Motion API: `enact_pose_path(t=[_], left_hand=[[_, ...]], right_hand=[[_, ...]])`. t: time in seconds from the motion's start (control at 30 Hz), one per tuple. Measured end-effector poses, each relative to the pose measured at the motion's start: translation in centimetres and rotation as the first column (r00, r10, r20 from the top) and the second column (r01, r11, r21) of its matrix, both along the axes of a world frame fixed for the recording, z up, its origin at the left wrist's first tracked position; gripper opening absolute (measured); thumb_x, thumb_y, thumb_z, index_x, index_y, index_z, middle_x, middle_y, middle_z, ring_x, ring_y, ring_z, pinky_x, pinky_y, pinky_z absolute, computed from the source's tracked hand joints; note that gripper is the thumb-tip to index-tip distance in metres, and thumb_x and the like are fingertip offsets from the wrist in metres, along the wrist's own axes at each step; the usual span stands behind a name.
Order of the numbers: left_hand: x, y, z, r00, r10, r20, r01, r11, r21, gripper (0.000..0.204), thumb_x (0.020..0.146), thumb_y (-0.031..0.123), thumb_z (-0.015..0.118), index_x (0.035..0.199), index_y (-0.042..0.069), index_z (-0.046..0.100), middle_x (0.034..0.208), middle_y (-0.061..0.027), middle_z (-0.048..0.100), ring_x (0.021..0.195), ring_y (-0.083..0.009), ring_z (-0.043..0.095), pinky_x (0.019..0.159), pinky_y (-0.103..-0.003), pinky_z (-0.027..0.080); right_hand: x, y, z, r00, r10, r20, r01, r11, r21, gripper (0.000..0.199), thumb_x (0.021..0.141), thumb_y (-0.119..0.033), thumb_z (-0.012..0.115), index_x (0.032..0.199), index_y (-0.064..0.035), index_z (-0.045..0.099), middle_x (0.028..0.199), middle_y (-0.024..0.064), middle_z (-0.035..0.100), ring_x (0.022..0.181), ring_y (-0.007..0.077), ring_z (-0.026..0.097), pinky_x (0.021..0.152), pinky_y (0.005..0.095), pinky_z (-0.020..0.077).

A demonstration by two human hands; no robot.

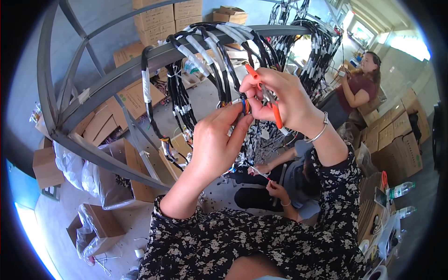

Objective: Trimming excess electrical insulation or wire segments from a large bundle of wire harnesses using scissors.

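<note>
Head view: two bare hands at work, counted as one left hand (212,135) and one right hand (291,95); left fingers closed, thumb and forefinger pinching a small bunch of thin blue and orange wires (246,107), which sits at upper centre, below a curved grey metal frame bar (163,54); right fingers curled around one orange-handled metal hand tool (277,114), their tips close to the same wires; whether they touch them, cannot tell. One silver bangle (319,132) on the right wrist.

Containers: one open brown cardboard box (112,223) at lower left, clear plastic bag (87,235) inside; several closed brown cardboard boxes (154,28) stacked at the back, exact count uncertain; two clear plastic bottles with green labels (401,190) at right, one nearer than the other, contents not legible.

Surroundings: many black cables with white wrapping (228,60) slung over the bar, too tangled to count; two other people, one in a dark red top (361,88) at right, one low down in a blue-grey top (291,182), hands on a thin white cord (257,171); obstruction: both hands hide part of the wires; hanging cables block the area behind.
</note>
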State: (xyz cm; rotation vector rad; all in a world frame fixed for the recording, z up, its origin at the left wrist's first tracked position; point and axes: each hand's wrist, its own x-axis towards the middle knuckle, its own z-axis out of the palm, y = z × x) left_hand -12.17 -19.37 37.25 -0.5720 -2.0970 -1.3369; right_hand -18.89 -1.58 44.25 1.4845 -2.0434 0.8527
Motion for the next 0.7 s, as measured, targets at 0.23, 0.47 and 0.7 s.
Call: enact_pose_path(t=[0.23,0.47,0.7], left_hand=[[-0.2,1.5,-0.9,0.996,-0.011,0.083,-0.007,0.975,0.223,0.019,0.093,0.017,0.07,0.1,-0.001,0.068,0.076,-0.0158,0.066,0.066,-0.0328,0.065,0.058,-0.039,0.048],[-0.4,1.9,0.0,0.959,-0.162,0.234,0.048,0.902,0.43,0.021,0.099,0.016,0.065,0.094,-0.005,0.064,0.08,-0.006,0.071,0.069,-0.0036,0.056,0.058,-0.025,0.044],[-0.4,1.0,0.6,0.885,-0.416,0.208,0.23,0.78,0.581,0.024,0.103,0.007,0.057,0.118,-0.01,0.063,0.104,-0.0114,0.073,0.093,-0.0098,0.067,0.073,-0.023,0.055]], right_hand=[[1.5,0.3,-0.2,0.898,-0.077,0.434,0.145,0.981,-0.126,0.022,0.08,-0.004,0.075,0.097,-0.0031,0.062,0.08,0.0011,0.06,0.07,0.0083,0.057,0.064,0.0235,0.0479],[6.9,2.9,-4.4,0.7,0.007,0.714,0.187,0.963,-0.194,0.045,0.083,-0.037,0.083,0.078,-0.0061,0.051,0.066,-0.0035,0.047,0.059,0.0053,0.041,0.052,0.0249,0.0315],[8.7,2.6,-4.0,0.376,-0.136,0.917,0.212,0.976,0.058,0.059,0.082,-0.056,0.079,0.08,-0.0038,0.052,0.062,0.0006,0.047,0.057,0.0093,0.043,0.053,0.0282,0.0367]])
